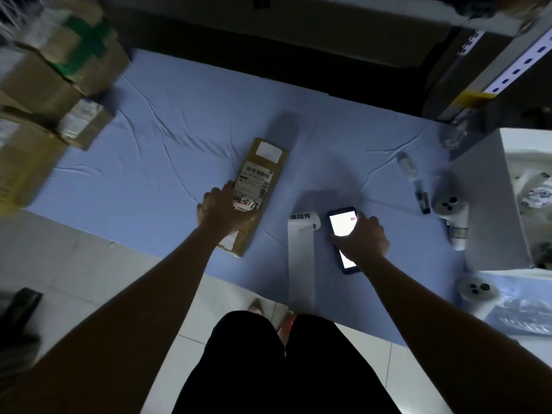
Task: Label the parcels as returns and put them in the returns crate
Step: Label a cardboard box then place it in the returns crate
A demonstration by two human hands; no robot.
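Note:
A long flat cardboard parcel lies on the blue sheet, with a white shipping label and handwritten numbers on top. My left hand grips its near half, thumb across the label. My right hand holds a lit phone that rests on the sheet. Between the two hands a white strip of printed return labels runs toward the near edge of the sheet. A white crate stands at the right with packets inside.
Several cardboard boxes are stacked at the left. Near the crate lie a marker pen and two white handheld devices. A metal shelf post rises at the far right. Pale floor tiles show in front.

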